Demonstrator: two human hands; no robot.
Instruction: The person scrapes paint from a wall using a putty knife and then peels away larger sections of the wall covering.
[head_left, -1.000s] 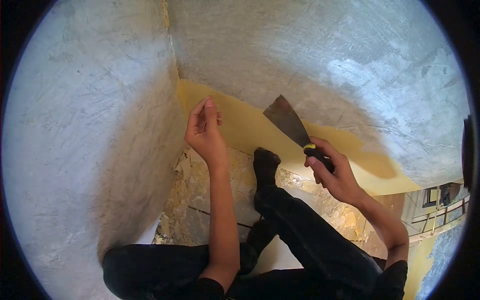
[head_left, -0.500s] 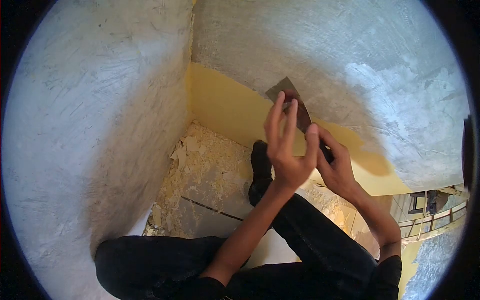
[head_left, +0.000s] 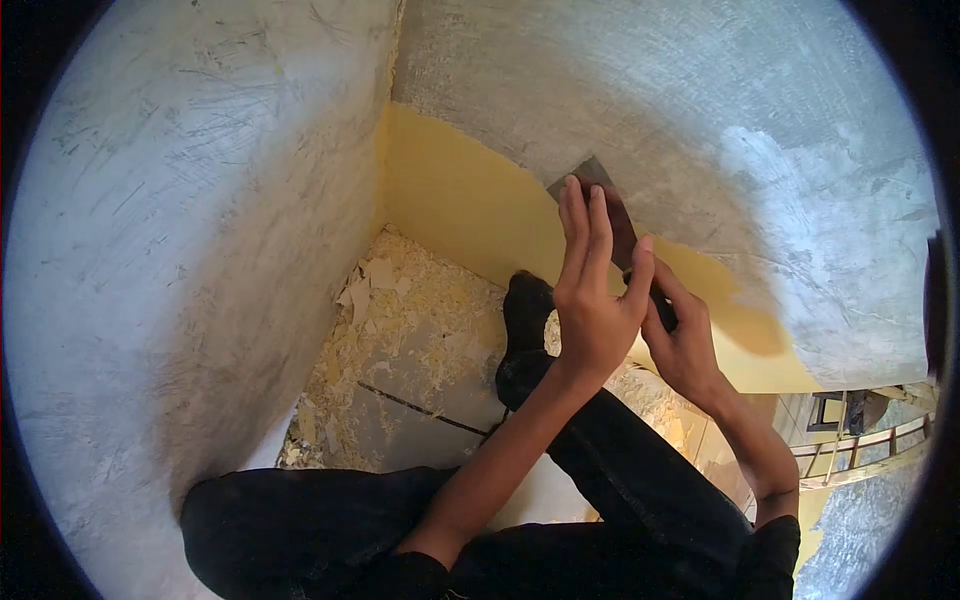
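Note:
A scraper (head_left: 622, 228) with a flat, dark metal blade and a black handle lies against the wall. Its blade edge meets the border between the yellow paint (head_left: 455, 185) and the bare grey plaster (head_left: 480, 75). My right hand (head_left: 688, 345) is closed around the handle. My left hand (head_left: 598, 300) has its fingers stretched out along the blade, fingertips near the blade's front edge and thumb up by the handle. Part of the blade is hidden behind those fingers.
Peeled paint flakes (head_left: 385, 275) cover the floor tiles (head_left: 400, 360) in the corner. A scraped grey wall (head_left: 200, 250) rises at left. My foot in a dark sock (head_left: 527, 310) is near the yellow wall base. A curved, ladder-like wooden piece (head_left: 870, 450) stands at right.
Both hands and the scraper have shifted slightly right in view, and the camera view has shifted a little too. The fingers of my left hand now lie closer together on the blade.

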